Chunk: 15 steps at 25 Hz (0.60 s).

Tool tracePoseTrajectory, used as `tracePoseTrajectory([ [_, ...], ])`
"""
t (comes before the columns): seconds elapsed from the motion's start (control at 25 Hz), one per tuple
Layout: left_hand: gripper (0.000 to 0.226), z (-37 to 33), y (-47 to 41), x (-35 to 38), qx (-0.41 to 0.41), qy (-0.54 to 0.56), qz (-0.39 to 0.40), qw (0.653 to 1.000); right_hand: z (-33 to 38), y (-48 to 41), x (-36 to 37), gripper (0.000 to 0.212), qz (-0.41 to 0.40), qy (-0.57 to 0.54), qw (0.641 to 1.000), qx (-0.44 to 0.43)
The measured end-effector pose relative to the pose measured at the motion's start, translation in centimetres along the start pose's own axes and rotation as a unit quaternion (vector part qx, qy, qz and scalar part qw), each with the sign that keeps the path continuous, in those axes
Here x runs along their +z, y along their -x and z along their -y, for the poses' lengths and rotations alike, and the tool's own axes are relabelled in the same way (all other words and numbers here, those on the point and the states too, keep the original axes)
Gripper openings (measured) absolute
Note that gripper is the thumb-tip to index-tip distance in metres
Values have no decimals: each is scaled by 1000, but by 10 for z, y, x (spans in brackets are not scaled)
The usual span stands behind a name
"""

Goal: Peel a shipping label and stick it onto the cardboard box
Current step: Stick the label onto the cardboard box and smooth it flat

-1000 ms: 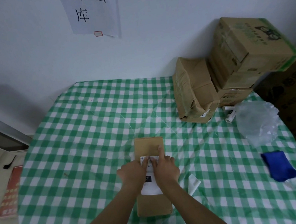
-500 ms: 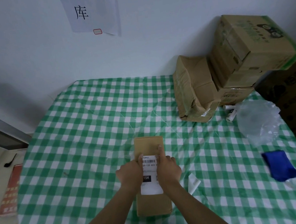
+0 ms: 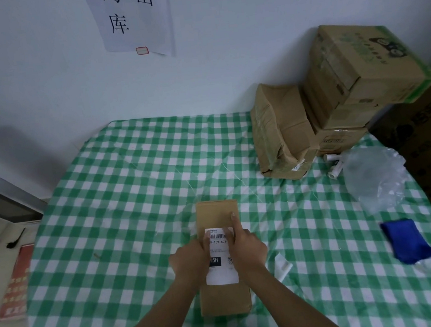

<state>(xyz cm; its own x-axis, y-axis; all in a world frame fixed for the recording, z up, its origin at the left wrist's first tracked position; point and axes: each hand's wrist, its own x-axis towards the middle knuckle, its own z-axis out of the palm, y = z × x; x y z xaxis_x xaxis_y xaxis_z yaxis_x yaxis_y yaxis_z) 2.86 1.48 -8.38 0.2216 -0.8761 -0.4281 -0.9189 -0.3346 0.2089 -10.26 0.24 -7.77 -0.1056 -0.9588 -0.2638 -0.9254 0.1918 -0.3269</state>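
One small cardboard box [image 3: 221, 258] lies flat on a surface covered by a green-and-white checked cloth [image 3: 123, 205]. One white shipping label [image 3: 220, 256] lies on the box's top face. Two bare hands press it: the left hand [image 3: 190, 259] and the right hand [image 3: 245, 245], fingers flat on the label, neither grip closed around anything. At the back right, three larger cardboard boxes [image 3: 283, 132] are stacked. One blue cloth [image 3: 407, 240] lies at the right.

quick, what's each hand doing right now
left hand: open, fingers pressing the shipping label onto the cardboard box.
right hand: open, fingers flat on the label, holding nothing.
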Motion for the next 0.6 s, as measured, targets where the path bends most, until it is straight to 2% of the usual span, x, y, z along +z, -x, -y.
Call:
tracePoseTrajectory([
  [0.2, 71, 0, 5, 6, 19, -16, -19, 999, -2, 5, 4, 70, 16, -1, 1000, -6],
  [0.6, 71, 2, 1, 7, 1, 7, -10, 1000, -9, 1, 5, 57, 37, 12, 999, 0],
])
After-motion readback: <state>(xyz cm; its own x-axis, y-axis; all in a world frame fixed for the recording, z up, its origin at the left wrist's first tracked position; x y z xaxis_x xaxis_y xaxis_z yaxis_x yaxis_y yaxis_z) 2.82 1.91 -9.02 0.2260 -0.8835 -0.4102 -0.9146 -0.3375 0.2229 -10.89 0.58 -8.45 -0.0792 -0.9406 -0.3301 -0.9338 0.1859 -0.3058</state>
